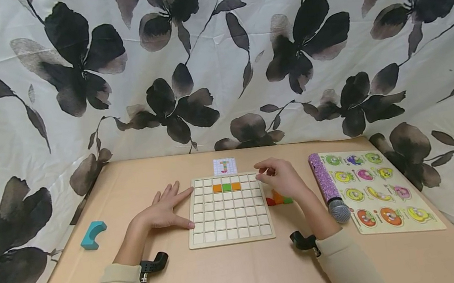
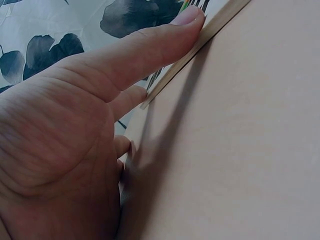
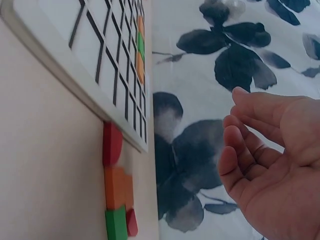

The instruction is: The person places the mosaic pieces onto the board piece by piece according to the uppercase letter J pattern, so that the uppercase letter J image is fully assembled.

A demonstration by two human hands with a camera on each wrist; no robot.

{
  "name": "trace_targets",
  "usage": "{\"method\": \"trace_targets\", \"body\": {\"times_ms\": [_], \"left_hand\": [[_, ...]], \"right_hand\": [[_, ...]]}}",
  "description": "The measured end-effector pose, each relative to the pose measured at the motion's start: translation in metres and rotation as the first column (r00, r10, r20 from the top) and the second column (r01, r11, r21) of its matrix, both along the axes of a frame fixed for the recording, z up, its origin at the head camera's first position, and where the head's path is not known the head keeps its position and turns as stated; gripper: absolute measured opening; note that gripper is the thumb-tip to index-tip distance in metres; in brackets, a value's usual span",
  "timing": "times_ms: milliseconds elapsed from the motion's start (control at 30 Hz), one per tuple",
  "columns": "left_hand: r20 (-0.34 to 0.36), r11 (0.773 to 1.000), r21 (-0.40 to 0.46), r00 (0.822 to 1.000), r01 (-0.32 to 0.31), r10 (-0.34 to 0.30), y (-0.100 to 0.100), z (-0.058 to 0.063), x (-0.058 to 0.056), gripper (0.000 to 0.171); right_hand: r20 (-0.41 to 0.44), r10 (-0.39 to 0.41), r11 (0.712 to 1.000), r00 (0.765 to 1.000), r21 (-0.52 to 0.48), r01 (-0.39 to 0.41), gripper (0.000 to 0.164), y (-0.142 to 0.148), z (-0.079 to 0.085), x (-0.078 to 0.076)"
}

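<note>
A pale gridded board [image 1: 230,220] lies on the table. Near its top, orange [image 1: 217,188], green [image 1: 227,187] and orange [image 1: 236,186] squares sit side by side in one row. My left hand [image 1: 162,212] is spread at the board's left side, thumb and index finger at its edge. Over the upper right corner hovers my right hand [image 1: 282,177], fingers loosely bent; the right wrist view shows nothing between them. Loose red [image 3: 112,144], orange [image 3: 116,187] and green [image 3: 116,223] blocks lie beside the board's right edge, partly behind my right arm in the head view.
Behind the board lies a small card [image 1: 224,166] with a coloured J-like pattern. A teal arch block [image 1: 93,235] is at far left. To the right are a purple glittery microphone [image 1: 326,185] and a fruit-picture board [image 1: 375,202]. Floral cloth [image 1: 215,64] hangs behind the table.
</note>
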State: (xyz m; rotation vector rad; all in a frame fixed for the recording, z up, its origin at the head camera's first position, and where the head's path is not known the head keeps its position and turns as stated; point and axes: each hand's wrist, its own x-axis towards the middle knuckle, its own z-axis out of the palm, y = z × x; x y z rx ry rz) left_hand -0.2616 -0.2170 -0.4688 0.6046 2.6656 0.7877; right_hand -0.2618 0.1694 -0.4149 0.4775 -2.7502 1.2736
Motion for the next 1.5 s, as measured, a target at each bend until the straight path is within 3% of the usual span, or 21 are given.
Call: {"method": "trace_targets", "body": {"times_ms": [467,1000,1500], "left_hand": [[0.001,1.0,-0.008,1.0,0.004,-0.004,0.0,0.002,0.001,0.114],[0.008,1.0,-0.002,1.0,-0.001,0.001,0.001,0.002,0.001,0.115],[0.008,1.0,0.002,1.0,-0.003,0.003,0.002,0.004,0.002,0.114]], "right_hand": [[0.101,-0.003,0.999,0.995,0.037,0.0,0.031,0.026,-0.008,-0.009],[0.247,-0.022,0.981,0.969,0.194,-0.027,0.025,0.039,-0.022,-0.014],[0.224,0.031,0.956,0.974,0.279,-0.095,0.021,0.043,-0.029,-0.017]]}}
